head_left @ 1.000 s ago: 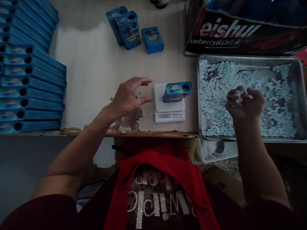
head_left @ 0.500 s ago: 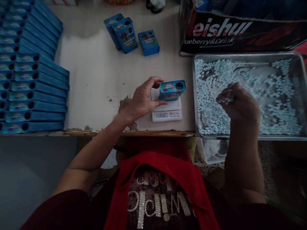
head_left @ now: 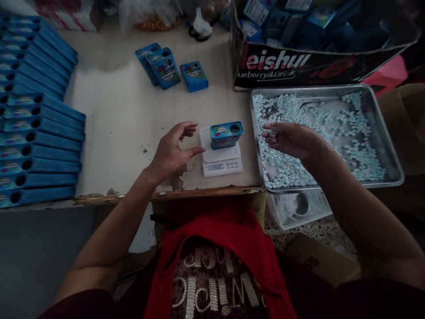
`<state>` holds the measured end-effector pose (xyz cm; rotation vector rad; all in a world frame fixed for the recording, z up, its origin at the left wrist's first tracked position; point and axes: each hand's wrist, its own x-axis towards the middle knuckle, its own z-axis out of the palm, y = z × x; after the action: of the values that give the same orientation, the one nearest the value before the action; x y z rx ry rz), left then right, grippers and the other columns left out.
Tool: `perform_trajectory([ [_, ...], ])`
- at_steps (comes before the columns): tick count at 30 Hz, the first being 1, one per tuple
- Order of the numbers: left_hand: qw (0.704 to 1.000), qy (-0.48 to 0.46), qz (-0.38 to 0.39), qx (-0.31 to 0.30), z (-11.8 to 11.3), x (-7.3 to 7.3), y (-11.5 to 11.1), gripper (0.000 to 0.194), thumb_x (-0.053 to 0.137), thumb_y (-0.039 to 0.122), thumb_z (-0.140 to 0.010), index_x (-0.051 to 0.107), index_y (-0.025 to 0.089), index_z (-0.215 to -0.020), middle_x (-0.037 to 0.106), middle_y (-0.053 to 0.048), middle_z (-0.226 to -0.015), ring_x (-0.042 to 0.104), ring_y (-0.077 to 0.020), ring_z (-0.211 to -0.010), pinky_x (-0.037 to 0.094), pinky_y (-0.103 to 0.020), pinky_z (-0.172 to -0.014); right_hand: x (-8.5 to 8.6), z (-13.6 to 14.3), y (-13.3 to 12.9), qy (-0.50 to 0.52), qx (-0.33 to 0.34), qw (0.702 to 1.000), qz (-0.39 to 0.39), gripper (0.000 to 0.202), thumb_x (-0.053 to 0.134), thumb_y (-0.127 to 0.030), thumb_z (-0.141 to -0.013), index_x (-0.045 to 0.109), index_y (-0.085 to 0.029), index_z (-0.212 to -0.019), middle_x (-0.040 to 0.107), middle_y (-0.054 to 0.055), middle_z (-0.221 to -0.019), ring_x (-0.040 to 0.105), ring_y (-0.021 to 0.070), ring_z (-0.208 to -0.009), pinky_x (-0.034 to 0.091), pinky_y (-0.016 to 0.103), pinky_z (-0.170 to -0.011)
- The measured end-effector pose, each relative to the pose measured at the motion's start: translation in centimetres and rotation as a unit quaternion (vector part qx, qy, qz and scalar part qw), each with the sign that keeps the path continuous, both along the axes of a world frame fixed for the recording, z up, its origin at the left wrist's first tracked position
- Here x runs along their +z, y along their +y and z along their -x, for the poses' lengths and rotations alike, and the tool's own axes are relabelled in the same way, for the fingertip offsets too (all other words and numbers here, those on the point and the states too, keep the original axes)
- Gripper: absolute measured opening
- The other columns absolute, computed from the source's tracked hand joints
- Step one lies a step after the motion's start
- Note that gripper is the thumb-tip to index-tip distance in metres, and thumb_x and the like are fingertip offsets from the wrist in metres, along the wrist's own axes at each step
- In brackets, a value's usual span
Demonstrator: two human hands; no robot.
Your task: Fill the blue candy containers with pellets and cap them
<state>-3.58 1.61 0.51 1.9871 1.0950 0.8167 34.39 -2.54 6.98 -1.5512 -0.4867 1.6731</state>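
One blue box [head_left: 226, 135] stands on the scale [head_left: 221, 155], its lower print too dim to read. Just left of it, the left hand [head_left: 171, 148] has thumb and fingers spread, apart from the box. The right hand [head_left: 294, 139], fingers curled, hides part of the candies [head_left: 282, 106] in the tray [head_left: 385, 137]; I cannot tell whether it grips any. The carton's [head_left: 272, 66] contents fade into shadow, and the left edge cuts off the stacks [head_left: 49, 150].
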Motion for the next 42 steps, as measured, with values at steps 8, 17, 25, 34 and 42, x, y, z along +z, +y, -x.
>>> perform_trajectory([
  [8, 0.999, 0.026, 0.021, 0.030, 3.0, -0.9, -0.1, 0.070, 0.088, 0.062, -0.096, 0.065, 0.027, -0.153, 0.074, -0.015, -0.151, 0.072, -0.0349, -0.140, 0.057, -0.058, -0.125, 3.7, 4.6, 2.7, 0.014, 0.161, 0.982, -0.093, 0.011, 0.081, -0.027, -0.094, 0.079, -0.019, -0.100, 0.077, 0.005, -0.088, 0.064, 0.0128, -0.068, 0.059, 0.024, -0.063],
  [17, 0.997, 0.004, 0.047, 0.064, 5.5, -2.4, 0.0, 0.067, 0.087, 0.048, -0.092, 0.068, 0.027, -0.153, 0.070, -0.014, -0.155, 0.066, -0.0372, -0.150, 0.051, -0.064, -0.133, 4.1, 6.1, 3.4, -0.133, 0.255, 0.937, -0.199, 0.037, 0.099, -0.051, -0.090, 0.080, -0.019, -0.095, 0.067, 0.000, -0.074, 0.047, 0.0084, -0.057, 0.033, 0.024, -0.049],
  [25, 0.996, -0.007, 0.065, 0.053, 5.8, -3.1, 0.0, 0.069, 0.091, 0.045, -0.087, 0.070, 0.029, -0.151, 0.070, -0.012, -0.153, 0.066, -0.0383, -0.151, 0.053, -0.062, -0.133, 3.8, 7.0, 2.8, -0.296, 0.248, 0.882, -0.269, 0.032, 0.098, -0.052, -0.087, 0.088, -0.021, -0.091, 0.064, -0.002, -0.065, 0.048, 0.0122, -0.061, 0.035, 0.030, -0.056],
  [34, 0.997, 0.006, 0.054, 0.048, 5.1, -2.3, -0.2, 0.055, 0.089, 0.044, -0.089, 0.078, 0.029, -0.140, 0.073, -0.010, -0.146, 0.070, -0.0354, -0.142, 0.057, -0.057, -0.128, 2.6, 7.3, 2.4, -0.333, 0.230, 0.866, -0.295, 0.029, 0.095, -0.046, -0.085, 0.095, -0.021, -0.099, 0.080, 0.004, -0.079, 0.063, 0.0170, -0.071, 0.049, 0.033, -0.066],
  [42, 0.999, 0.001, 0.038, 0.036, 4.4, -2.2, 0.1, 0.052, 0.094, 0.044, -0.086, 0.081, 0.029, -0.135, 0.074, -0.010, -0.142, 0.072, -0.0354, -0.135, 0.061, -0.056, -0.121, 1.7, 7.2, 2.4, -0.315, 0.193, 0.883, -0.289, 0.031, 0.106, -0.044, -0.074, 0.093, -0.026, -0.095, 0.069, -0.001, -0.070, 0.052, 0.0155, -0.066, 0.042, 0.032, -0.060],
])
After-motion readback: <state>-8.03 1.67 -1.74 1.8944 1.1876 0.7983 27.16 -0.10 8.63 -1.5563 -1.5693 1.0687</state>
